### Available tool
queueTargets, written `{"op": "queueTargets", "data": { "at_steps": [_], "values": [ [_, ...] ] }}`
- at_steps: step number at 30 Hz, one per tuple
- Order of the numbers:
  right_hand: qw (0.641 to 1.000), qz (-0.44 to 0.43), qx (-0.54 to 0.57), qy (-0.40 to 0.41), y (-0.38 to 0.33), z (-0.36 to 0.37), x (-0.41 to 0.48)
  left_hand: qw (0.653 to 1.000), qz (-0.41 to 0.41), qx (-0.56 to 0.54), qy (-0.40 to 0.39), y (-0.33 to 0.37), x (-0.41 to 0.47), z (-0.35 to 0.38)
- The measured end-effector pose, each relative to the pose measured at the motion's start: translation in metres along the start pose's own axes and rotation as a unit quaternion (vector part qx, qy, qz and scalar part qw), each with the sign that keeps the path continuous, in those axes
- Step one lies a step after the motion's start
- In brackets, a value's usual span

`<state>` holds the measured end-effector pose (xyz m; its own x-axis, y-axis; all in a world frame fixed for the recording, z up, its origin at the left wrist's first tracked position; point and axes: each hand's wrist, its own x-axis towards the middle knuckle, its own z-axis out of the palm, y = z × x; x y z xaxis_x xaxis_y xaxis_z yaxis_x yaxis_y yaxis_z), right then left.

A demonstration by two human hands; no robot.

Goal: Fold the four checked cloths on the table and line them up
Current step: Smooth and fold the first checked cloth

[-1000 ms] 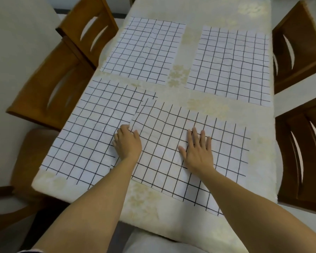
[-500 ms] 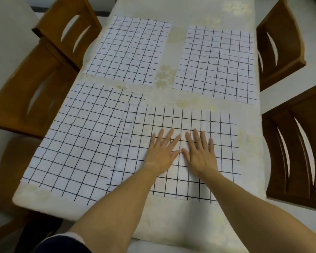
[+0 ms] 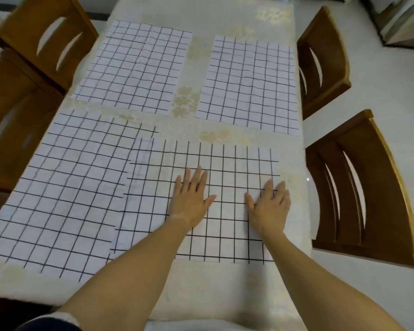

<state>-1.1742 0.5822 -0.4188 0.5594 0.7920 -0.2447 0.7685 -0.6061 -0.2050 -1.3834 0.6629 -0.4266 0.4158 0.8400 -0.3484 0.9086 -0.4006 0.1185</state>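
Four white cloths with black checks lie flat on the table (image 3: 201,290). The near right cloth (image 3: 230,168) overlaps the right edge of the near left cloth (image 3: 65,187). My left hand (image 3: 191,197) rests flat on the middle of the near right cloth, fingers straight. My right hand (image 3: 269,206) presses flat on the same cloth near its right edge. The far left cloth (image 3: 134,68) and the far right cloth (image 3: 249,84) lie spread out and apart from each other.
The table wears a cream cloth with a pale flower pattern. Two wooden chairs (image 3: 34,44) stand along the left side and two (image 3: 368,192) along the right. Grey furniture (image 3: 402,22) stands on the floor at the far right.
My hands lay side by side in the cloth's middle; now they are apart, the right one slid toward the right edge. The view has shifted a little.
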Motion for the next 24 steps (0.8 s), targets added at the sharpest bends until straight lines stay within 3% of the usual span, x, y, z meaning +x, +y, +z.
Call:
{"op": "queueTargets", "data": {
  "at_steps": [6,11,17,19,24],
  "values": [
    [0.995,0.09,0.024,0.025,0.004,-0.02,0.008,1.0,-0.001,0.008,-0.005,0.003,0.002,0.003],
    [0.981,0.141,0.132,0.005,0.009,-0.029,0.018,1.0,0.009,0.02,-0.01,0.005,0.005,0.0],
    [0.912,0.228,0.334,-0.062,0.022,-0.048,0.027,1.0,0.016,0.007,0.006,0.003,0.007,0.004],
    [0.926,0.191,0.322,-0.061,0.026,-0.054,0.025,1.0,0.019,0.004,0.014,0.001,0.007,0.006],
    [0.981,0.003,0.195,0.006,0.019,-0.076,0.007,0.998,0.02,-0.004,0.059,-0.001,0.006,0.012]
  ]
}}
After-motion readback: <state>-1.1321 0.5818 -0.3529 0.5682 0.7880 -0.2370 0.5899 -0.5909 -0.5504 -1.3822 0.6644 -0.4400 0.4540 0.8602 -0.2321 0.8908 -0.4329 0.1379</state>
